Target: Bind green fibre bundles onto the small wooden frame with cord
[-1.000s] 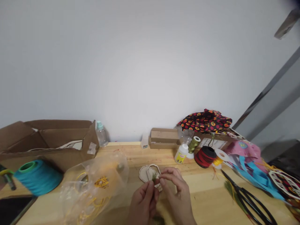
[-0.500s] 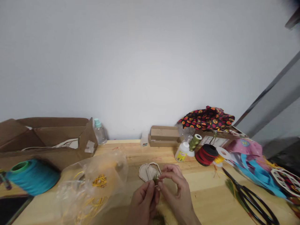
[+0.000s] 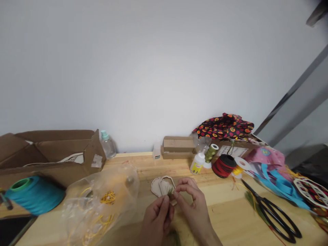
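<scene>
My left hand [image 3: 158, 216] pinches a small tuft of green threads [image 3: 170, 193] between thumb and forefinger; its strands fan out upward. Beside it my right hand [image 3: 191, 202] has thumb and forefinger closed together at the side of the tuft, apparently on its strands. Just beyond the fingertips lie flat pale cut-out pieces [image 3: 155, 187], one with a raised outline, partly covered by the hands. More green thread [image 3: 175, 237] shows below my hands, at the bottom edge of the view.
To the right are black scissors [image 3: 275, 215], a red cord spool [image 3: 224, 166], a green thread spool [image 3: 211, 153] and a white glue bottle [image 3: 197, 164]. Leftward lie a clear plastic bag [image 3: 118, 184] with yellow cord, a blue thread cone [image 3: 38, 195] and a cardboard box [image 3: 96, 150].
My right fingertips have shifted slightly against the tuft, and its green strands look more spread. The camera view has turned a little; objects on the table keep their places.
</scene>
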The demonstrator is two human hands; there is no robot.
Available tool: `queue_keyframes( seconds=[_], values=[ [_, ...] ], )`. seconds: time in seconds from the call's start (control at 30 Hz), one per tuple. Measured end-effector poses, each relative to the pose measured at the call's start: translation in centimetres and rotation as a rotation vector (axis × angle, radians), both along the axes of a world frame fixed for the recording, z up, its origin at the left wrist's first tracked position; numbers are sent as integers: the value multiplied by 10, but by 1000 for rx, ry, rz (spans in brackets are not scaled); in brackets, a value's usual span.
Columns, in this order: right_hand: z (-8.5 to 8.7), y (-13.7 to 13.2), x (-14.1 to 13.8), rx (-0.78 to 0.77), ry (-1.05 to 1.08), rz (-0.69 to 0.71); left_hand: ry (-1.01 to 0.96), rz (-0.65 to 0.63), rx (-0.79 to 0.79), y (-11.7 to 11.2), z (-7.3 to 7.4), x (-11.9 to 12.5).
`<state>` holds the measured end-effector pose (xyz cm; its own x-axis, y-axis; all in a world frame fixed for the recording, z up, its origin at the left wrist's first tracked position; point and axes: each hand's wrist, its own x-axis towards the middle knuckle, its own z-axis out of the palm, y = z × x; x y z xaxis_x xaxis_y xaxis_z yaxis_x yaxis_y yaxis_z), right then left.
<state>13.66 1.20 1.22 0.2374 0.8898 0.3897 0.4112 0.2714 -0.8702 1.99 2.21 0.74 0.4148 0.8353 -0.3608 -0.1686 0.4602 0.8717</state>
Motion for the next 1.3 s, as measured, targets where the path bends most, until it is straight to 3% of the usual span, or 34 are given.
queue_keyframes(
  seconds=[0.37,0.53,0.63,0.87,1.07,1.3],
  values=[
    [-9,6,6,-124,288,69,-55,87,-97,4,2,-2],
    [-10,5,0,-304,415,222,-17,106,-72,5,3,-3],
    [-9,5,-3,-295,436,205,0,100,-37,5,2,-3],
    [-8,4,-3,-91,88,46,-10,79,-72,5,4,-2],
    [-7,0,-1,144,-256,-54,-130,107,-179,7,2,-3],
    [-1,-2,-2,234,-481,-80,-345,70,-299,7,-3,-4]
  ],
)
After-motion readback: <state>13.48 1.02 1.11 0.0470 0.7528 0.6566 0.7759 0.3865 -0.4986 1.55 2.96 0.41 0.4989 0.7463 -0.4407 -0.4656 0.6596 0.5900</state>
